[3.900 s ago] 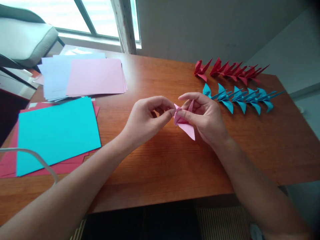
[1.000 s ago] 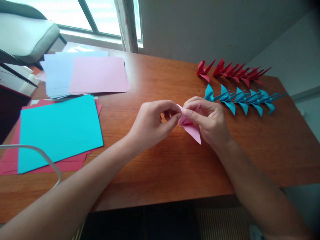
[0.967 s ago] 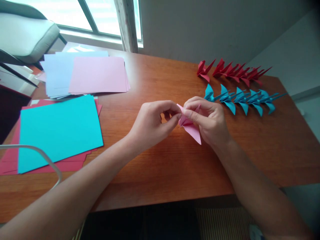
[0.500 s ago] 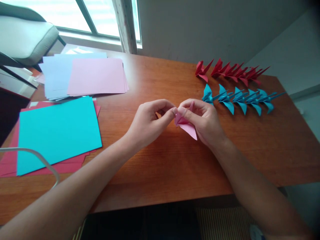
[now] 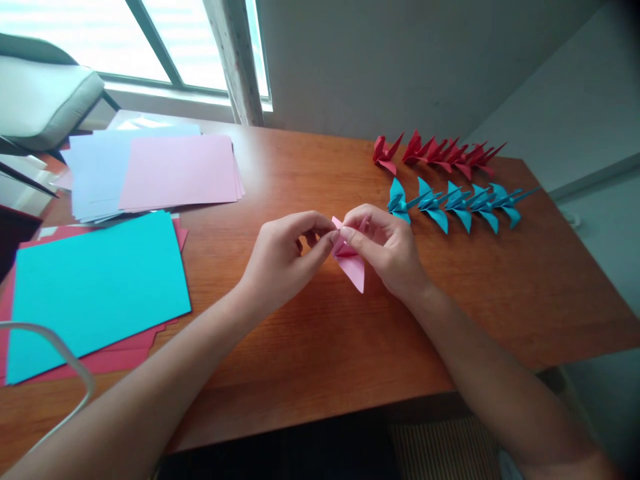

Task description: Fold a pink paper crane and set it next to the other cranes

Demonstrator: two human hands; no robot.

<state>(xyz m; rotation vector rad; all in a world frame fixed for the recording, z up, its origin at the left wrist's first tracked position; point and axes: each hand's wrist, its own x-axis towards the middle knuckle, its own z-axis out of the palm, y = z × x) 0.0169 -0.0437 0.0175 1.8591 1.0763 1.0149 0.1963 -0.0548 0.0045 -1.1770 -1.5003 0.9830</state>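
Note:
A pink paper crane (image 5: 351,268) is held above the middle of the table, one wing hanging down toward me. My left hand (image 5: 290,250) pinches its left side between thumb and forefinger. From the other side my right hand (image 5: 387,247) grips the crane, thumb in front; its fingers cover part of the folds. The thumbs of both hands nearly meet at the paper. Beyond my right hand stand a row of blue paper cranes (image 5: 453,203) and, behind it, a row of red paper cranes (image 5: 440,155).
Pink sheets (image 5: 180,170) lie over pale blue sheets (image 5: 97,173) at the back left. A turquoise sheet (image 5: 100,293) rests on red paper (image 5: 120,360) in front of them. A white cable (image 5: 65,350) curves near my left forearm. The wooden table (image 5: 300,373) ends before me.
The view has shifted, so the table things sit lower and further left. The crane has turned a little in my fingers; its wing now points more downward, and a pink tip shows above my thumbs.

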